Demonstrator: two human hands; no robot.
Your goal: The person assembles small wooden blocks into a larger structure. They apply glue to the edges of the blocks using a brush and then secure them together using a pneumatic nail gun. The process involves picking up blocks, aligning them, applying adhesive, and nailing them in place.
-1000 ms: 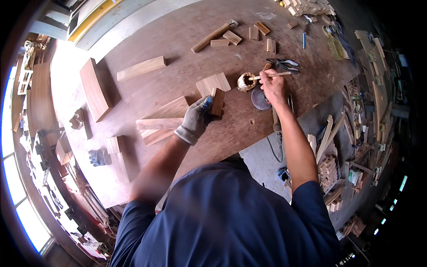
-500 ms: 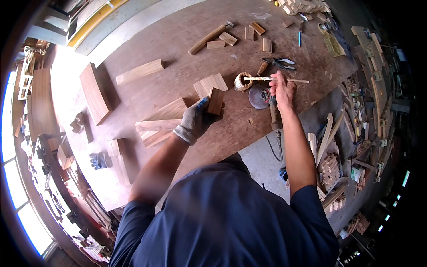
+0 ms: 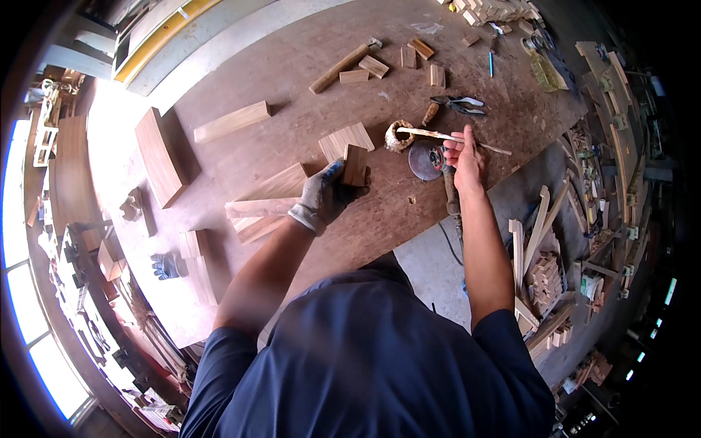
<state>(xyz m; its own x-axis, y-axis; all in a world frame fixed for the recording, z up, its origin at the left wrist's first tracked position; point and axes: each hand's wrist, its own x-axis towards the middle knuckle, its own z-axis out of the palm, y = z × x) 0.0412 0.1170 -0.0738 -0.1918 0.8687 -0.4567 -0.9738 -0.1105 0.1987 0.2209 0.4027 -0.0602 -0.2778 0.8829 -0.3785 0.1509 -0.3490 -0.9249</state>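
Observation:
My left hand (image 3: 321, 200), in a grey work glove, is closed around a small brown wooden block (image 3: 355, 163) just above the bench. With bare fingers, my right hand (image 3: 469, 163) pinches a thin wooden stick (image 3: 429, 133). The stick's pale, coated tip rests at the mouth of a small round pot (image 3: 392, 139) crusted with dried yellowish stuff; what is inside is hard to make out. An angle grinder (image 3: 425, 162) lies under and beside my right hand. Close to my left hand lie a flat wooden piece (image 3: 342, 139) and several longer boards (image 3: 272, 188).
Pliers (image 3: 461, 104) lie beyond the pot, with a hammer (image 3: 343, 67) and several small blocks (image 3: 374, 66) farther off. Boards (image 3: 158, 159) and a spare glove (image 3: 166, 266) are on the left. Stacked wood (image 3: 545, 279) stands on the floor beyond the bench's right edge.
My right hand has shifted slightly toward me and its fingers have loosened and turned on the stick, which now slants more. The left hand and block have barely moved.

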